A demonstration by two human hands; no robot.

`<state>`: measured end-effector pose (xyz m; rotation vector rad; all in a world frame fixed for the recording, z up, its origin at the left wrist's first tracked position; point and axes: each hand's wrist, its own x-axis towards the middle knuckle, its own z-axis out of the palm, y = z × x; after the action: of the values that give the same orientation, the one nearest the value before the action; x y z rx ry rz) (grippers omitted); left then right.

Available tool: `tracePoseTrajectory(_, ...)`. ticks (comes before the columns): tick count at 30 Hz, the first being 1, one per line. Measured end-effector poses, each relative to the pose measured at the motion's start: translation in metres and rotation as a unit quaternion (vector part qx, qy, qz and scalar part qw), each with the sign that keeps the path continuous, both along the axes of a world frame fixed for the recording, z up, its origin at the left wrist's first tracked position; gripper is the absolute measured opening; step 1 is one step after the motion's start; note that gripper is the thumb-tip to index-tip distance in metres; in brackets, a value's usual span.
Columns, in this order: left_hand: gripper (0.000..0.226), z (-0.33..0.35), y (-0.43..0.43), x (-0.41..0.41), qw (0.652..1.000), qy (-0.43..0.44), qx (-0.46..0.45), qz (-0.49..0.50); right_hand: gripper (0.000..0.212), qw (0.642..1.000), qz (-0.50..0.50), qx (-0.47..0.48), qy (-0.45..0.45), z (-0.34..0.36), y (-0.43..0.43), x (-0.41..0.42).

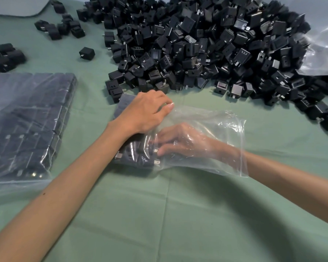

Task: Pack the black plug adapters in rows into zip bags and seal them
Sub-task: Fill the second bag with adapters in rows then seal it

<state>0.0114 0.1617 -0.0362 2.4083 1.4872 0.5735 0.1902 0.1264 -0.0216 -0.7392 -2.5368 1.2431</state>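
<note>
Clear plastic zip bag [216, 125], frame centre: the left hand [146, 114] pinches its top film, likely lifting it clear, while the right hand [180, 142], inside with fingers loosely bent, presses boxy black metal-pronged plug adapters [136, 154] into rows; whether it grips one is unclear. More lie in a loose heap [206, 44] upper right on the green-clothed worktop [178, 205].

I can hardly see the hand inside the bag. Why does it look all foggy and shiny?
Head view: the clear zip bag is wrinkled and catches the light, so white glare streaks lie over the right hand inside it; the left hand, outside the plastic, looks clear; the full bag at the left looks milky too.
</note>
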Motion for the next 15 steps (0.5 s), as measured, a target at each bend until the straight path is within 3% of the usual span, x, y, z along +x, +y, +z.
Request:
tracePoseTrajectory(1,0.043,0.0,0.0,0.0,1.0,0.006,0.0,0.0,0.015,1.0,0.0,-0.01,-0.01,0.001,0.0,0.001)
tracePoseTrajectory(5,0.041,0.0,0.0,-0.001,1.0,0.007,-0.004,0.005,0.039,0.998,0.014,-0.028,-0.059,0.012,0.009,0.017)
tracePoseTrajectory(9,0.041,0.001,0.0,-0.001,1.0,0.012,-0.009,0.003,0.029,0.983,-0.069,-0.127,-0.114,0.035,0.027,0.105)
tracePoseTrajectory(11,0.042,0.002,0.0,-0.001,1.0,0.015,-0.01,0.003,0.022,0.97,-0.198,-0.123,-0.065,0.043,0.034,0.147)
tracePoseTrajectory(12,0.042,0.002,0.001,0.0,1.0,0.016,-0.009,0.003,0.02,0.953,-0.293,-0.073,-0.028,0.044,0.041,0.158)
tracePoseTrajectory(14,0.043,0.001,0.001,0.0,1.0,0.023,-0.007,0.004,0.017,0.877,-0.475,0.073,0.018,0.036,0.063,0.161)
tracePoseTrajectory(15,0.045,0.002,0.001,0.001,1.0,0.026,-0.007,0.004,0.013,0.851,-0.511,0.124,-0.007,0.03,0.074,0.153)
